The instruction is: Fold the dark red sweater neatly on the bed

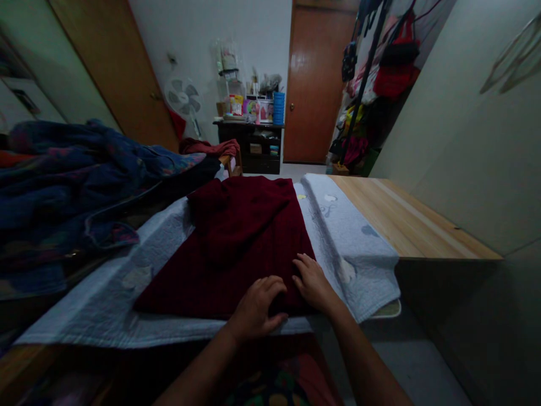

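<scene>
A dark red garment (249,242), which looks like a shirt, lies spread on a light grey quilted cloth (329,203). Its upper part is bunched in soft folds, while the lower edge runs fairly straight along the near side. My left hand (258,307) is at that near edge, fingers curved and thumb apart, with nothing visible in it. Resting on the garment's right edge, my right hand (311,282) has its fingers spread and loosely bent. Whether the left fingertips touch the fabric is hard to see.
A heap of blue patterned clothes (84,180) lies at the left. On the right, a wooden board (380,208) extends beside the cloth toward a pale panel (456,141). A fan (183,97), a dark shelf (249,149) and a door (315,84) stand at the back.
</scene>
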`<action>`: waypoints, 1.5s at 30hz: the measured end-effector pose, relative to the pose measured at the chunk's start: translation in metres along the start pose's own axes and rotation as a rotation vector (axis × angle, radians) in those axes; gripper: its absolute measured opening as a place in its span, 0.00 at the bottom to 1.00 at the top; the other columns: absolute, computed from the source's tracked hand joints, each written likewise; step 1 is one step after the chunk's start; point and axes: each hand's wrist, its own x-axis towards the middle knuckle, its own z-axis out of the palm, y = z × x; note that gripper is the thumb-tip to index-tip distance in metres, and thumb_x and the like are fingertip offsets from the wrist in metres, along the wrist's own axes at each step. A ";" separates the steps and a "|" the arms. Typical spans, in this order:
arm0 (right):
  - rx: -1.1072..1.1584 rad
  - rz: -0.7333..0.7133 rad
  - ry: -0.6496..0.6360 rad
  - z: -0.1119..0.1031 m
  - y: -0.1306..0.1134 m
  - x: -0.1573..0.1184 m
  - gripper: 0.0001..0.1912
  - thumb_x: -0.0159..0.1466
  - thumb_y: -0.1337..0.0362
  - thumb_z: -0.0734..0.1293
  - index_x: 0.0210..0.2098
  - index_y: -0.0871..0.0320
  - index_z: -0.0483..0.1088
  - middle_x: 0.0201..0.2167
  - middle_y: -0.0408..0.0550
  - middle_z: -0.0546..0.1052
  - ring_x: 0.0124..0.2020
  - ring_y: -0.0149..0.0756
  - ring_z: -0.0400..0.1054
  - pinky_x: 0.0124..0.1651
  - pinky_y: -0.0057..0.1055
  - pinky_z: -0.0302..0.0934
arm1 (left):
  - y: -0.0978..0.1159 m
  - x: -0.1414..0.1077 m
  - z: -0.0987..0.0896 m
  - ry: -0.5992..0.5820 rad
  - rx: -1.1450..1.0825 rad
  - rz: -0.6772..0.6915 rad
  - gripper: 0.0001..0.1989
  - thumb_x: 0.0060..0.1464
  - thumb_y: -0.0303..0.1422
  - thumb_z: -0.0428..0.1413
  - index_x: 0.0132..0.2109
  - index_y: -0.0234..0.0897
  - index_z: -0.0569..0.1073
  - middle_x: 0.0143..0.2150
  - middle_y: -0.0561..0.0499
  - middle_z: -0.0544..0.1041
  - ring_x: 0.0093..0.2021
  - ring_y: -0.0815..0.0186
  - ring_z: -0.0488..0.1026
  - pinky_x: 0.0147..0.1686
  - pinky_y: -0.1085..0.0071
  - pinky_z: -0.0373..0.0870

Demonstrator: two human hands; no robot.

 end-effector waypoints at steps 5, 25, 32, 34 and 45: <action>0.005 -0.004 0.041 0.002 0.000 -0.001 0.22 0.62 0.68 0.63 0.56 0.61 0.66 0.62 0.59 0.64 0.65 0.48 0.53 0.65 0.49 0.51 | 0.004 0.002 -0.002 -0.079 0.057 0.034 0.23 0.48 0.31 0.60 0.52 0.44 0.67 0.55 0.47 0.69 0.52 0.56 0.66 0.56 0.57 0.59; -0.039 0.016 0.040 0.008 0.004 -0.006 0.24 0.63 0.67 0.61 0.58 0.60 0.64 0.64 0.57 0.61 0.67 0.47 0.50 0.66 0.50 0.47 | 0.002 0.000 -0.004 0.020 0.023 0.130 0.17 0.55 0.25 0.52 0.49 0.45 0.74 0.47 0.50 0.78 0.50 0.59 0.66 0.53 0.57 0.62; -0.071 0.020 0.031 0.011 0.003 -0.007 0.25 0.63 0.66 0.61 0.60 0.59 0.63 0.65 0.55 0.59 0.67 0.48 0.48 0.66 0.50 0.47 | 0.002 0.010 -0.008 -0.027 -0.113 0.034 0.11 0.57 0.36 0.53 0.46 0.41 0.74 0.44 0.48 0.78 0.46 0.61 0.72 0.50 0.62 0.64; -0.084 0.020 0.027 0.012 0.004 -0.007 0.25 0.63 0.65 0.61 0.61 0.58 0.62 0.66 0.54 0.58 0.68 0.48 0.48 0.66 0.50 0.46 | 0.006 0.019 -0.012 -0.066 -0.105 -0.022 0.12 0.61 0.38 0.49 0.44 0.41 0.75 0.40 0.50 0.78 0.42 0.63 0.73 0.46 0.65 0.65; -0.101 0.020 -0.005 0.006 0.002 -0.012 0.26 0.63 0.67 0.60 0.61 0.60 0.62 0.66 0.54 0.59 0.67 0.47 0.50 0.66 0.48 0.48 | -0.025 0.064 0.020 0.015 0.355 -0.197 0.25 0.57 0.31 0.51 0.62 0.37 0.64 0.67 0.44 0.60 0.68 0.54 0.51 0.64 0.48 0.47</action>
